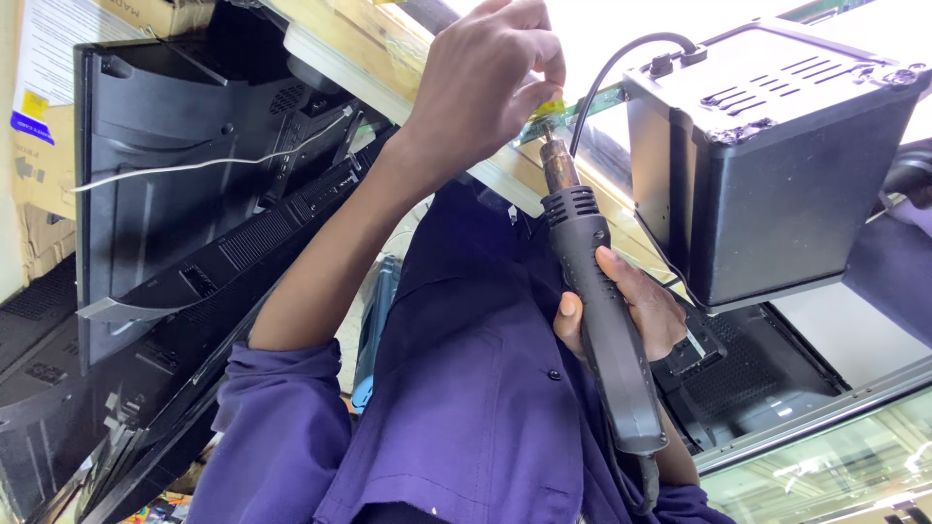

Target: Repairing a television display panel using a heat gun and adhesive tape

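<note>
hot-air gun (604, 320), black and rigid, sits at center, its brown nozzle aimed toward 12 o'clock; it looks light, best gripped mid-handle. right hand (631, 311) is wrapped around it. left hand (485, 82) pinches a small yellow piece (549, 107) at the nozzle tip. black station box (767, 155) at 2 o'clock; white paper label with yellow and blue patches (49, 68) at 10 o'clock.

Matt black plastic heat gun (607, 320), discoloured metal nozzle (558, 165).
</note>
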